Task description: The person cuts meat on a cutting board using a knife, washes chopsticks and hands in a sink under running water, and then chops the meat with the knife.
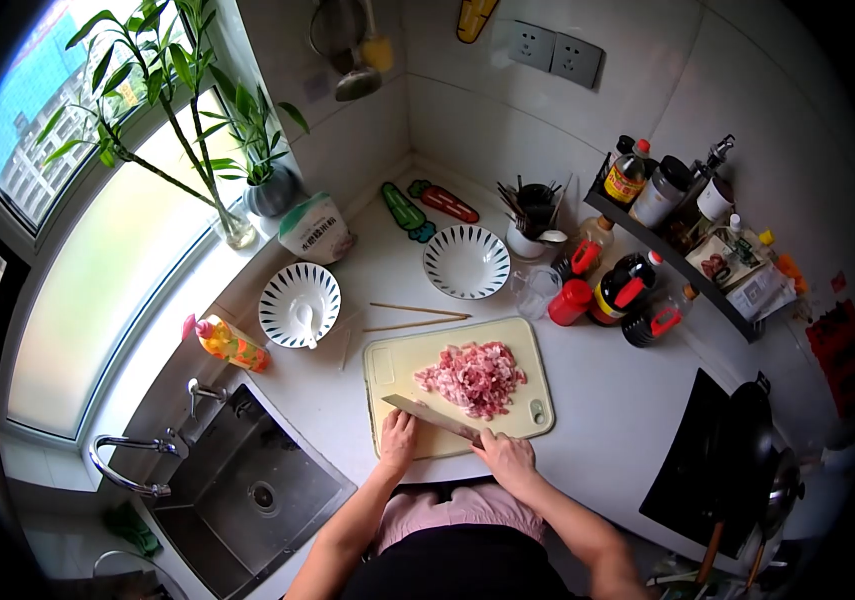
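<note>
My right hand (507,458) is closed round the handle end of a kitchen knife (431,414). The blade lies slantwise over the front of a cream cutting board (387,370), its tip toward the left. My left hand (397,440) is at the board's front left edge, just below the blade's tip. Its fingers are bent and close together; whatever they may pinch is too small to make out. Just beyond the blade sits a heap of chopped raw meat (475,378), pink with pale fatty bits.
Behind the board lie chopsticks (417,322), a patterned bowl (467,262) and another bowl (299,300) with a white spoon. Sauce bottles (612,290) stand right, below a condiment rack (682,265). A sink (257,490) is at left, a stove (692,470) at right.
</note>
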Motion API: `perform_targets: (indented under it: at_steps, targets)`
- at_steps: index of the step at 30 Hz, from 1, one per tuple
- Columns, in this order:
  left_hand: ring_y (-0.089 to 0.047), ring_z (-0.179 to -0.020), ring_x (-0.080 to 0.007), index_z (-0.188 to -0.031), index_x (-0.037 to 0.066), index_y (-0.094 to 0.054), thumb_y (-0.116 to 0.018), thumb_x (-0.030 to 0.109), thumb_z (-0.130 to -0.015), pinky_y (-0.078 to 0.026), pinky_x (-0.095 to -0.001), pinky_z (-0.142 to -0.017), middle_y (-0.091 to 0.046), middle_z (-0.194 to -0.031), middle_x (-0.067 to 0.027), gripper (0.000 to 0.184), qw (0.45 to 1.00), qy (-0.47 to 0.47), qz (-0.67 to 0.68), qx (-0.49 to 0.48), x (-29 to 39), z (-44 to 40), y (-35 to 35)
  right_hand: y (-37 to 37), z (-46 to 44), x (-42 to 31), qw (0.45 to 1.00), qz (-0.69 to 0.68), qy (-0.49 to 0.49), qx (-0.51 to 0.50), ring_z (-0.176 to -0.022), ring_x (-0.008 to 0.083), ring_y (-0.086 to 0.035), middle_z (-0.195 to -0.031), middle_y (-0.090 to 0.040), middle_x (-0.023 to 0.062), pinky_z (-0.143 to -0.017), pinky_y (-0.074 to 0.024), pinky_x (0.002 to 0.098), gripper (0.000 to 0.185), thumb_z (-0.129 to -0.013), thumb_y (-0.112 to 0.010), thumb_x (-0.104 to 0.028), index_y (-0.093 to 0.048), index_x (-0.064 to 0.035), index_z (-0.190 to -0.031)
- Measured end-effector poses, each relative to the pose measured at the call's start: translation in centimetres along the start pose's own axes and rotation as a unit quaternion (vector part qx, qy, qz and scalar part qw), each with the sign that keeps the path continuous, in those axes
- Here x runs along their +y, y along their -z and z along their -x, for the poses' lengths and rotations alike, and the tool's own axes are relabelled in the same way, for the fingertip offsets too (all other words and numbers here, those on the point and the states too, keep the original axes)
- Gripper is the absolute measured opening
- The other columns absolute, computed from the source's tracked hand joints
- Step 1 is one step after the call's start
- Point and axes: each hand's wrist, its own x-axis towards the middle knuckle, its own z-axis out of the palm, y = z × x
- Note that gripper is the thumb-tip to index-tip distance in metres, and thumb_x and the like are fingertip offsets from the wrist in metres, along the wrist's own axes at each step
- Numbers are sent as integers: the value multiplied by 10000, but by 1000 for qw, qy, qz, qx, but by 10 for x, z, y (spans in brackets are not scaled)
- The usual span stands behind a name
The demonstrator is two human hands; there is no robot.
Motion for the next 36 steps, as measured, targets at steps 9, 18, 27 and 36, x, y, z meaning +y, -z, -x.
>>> perform_targets:
  at_steps: [9,18,27,36]
  targets:
    - [-528,-1131,-321,-1117,-6,-619,-588,56,-740,-449,-422,-952,-596,-1151,-121,384,998,-9,51,26,2,-2,2,-25,-19,-6,999,-44,-23,-22,-599,349,-675,-617,-646,154,-535,-523,465,331,-902,-637,-388,-543,-72,-924]
    - [-522,-1143,-319,-1153,0,-616,-602,39,-761,-443,-423,-963,-594,-1167,-119,394,998,5,52,21,4,1,6,2,21,23,995,-18,-59,-73,-633,347,-689,-654,-662,163,-558,-535,471,349,-907,-631,-392,-526,-60,-927]
    - [-516,-1167,-310,-1176,30,-623,-597,67,-787,-437,-415,-972,-584,-1224,-110,392,999,-10,43,6,4,-2,10,-43,-37,-20,999,-40,-29,-20,-619,363,-679,-650,-658,171,-560,-535,477,356,-912,-619,-410,-532,-68,-954]
    - [-517,-1195,-302,-1233,72,-589,-553,6,-797,-431,-421,-1001,-572,-1274,-95,443,996,9,81,24,9,2,16,17,7,27,997,-44,-65,-4,-611,372,-668,-637,-654,163,-539,-513,484,374,-901,-634,-432,-558,-66,-879]
